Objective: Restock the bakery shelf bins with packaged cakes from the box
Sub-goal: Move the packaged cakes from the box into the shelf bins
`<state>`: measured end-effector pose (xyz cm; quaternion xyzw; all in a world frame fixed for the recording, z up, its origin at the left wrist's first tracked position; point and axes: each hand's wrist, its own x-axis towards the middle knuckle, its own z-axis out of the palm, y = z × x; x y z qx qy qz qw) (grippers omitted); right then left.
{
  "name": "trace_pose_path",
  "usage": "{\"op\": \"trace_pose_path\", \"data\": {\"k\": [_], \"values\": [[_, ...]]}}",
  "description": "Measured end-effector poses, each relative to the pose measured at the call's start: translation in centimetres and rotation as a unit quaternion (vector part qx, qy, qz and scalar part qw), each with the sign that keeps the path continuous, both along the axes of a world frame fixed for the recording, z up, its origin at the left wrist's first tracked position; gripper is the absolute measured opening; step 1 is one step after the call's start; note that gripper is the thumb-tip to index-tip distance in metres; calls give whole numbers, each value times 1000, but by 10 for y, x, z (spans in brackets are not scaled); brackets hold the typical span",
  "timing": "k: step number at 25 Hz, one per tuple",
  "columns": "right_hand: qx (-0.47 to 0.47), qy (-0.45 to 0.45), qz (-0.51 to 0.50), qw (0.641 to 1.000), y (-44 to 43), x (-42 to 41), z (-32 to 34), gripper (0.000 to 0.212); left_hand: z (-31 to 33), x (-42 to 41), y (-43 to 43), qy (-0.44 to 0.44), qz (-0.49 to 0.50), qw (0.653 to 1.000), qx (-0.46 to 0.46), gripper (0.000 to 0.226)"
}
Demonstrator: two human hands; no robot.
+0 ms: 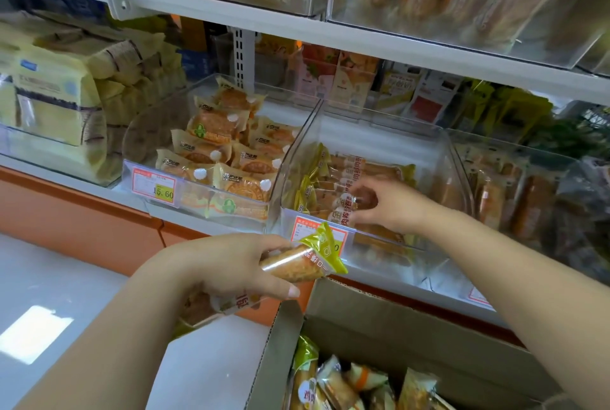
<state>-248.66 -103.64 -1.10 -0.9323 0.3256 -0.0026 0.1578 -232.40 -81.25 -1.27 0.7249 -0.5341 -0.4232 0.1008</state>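
Note:
My left hand grips a packaged cake roll in clear wrap with a yellow-green end, held just in front of the shelf edge, above the cardboard box. My right hand reaches into the middle clear bin, fingers curled over the cake packs lying there; whether it pinches one I cannot tell. Several more wrapped cakes lie in the open box at the bottom.
A clear bin of round cakes with a 15.60 price tag stands to the left. Yellow bags fill the far left bin. More bins of bread sit to the right and on the upper shelf.

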Motion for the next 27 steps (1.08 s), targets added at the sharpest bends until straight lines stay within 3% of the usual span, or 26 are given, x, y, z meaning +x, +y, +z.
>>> {"op": "trace_pose_path", "data": {"k": [3, 5, 7, 8, 11, 14, 17, 19, 21, 27], "values": [[66, -133, 64, 987, 37, -22, 35, 47, 10, -10, -4, 0, -22, 1000, -7, 66], [99, -48, 165, 980, 67, -38, 55, 62, 19, -21, -12, 3, -46, 999, -13, 64], [31, 35, 243, 969, 81, -47, 55, 68, 26, -32, -21, -7, -61, 998, -32, 58], [-13, 32, 253, 967, 81, -49, 51, 66, 28, -37, -24, -6, -64, 997, -45, 58], [-46, -43, 224, 973, 67, -58, 50, 51, 29, -41, -26, 8, -33, 995, -93, 74], [-36, -109, 157, 981, 45, -76, 63, 45, 33, -24, -14, 33, 76, 982, -171, 65], [-58, -159, 43, 985, 22, -92, 75, 45, 28, -3, -9, 7, 231, 916, -327, 55], [-109, -139, -18, 984, 13, -89, 74, 45, 21, 4, -12, -57, 278, 891, -354, 67], [-141, -89, -8, 986, 11, -74, 63, 48, 12, 2, -19, -116, 249, 909, -315, 82], [-51, 65, 20, 996, 14, -44, 27, 47, 1, -9, -29, -192, 170, 922, -289, 95]]}}
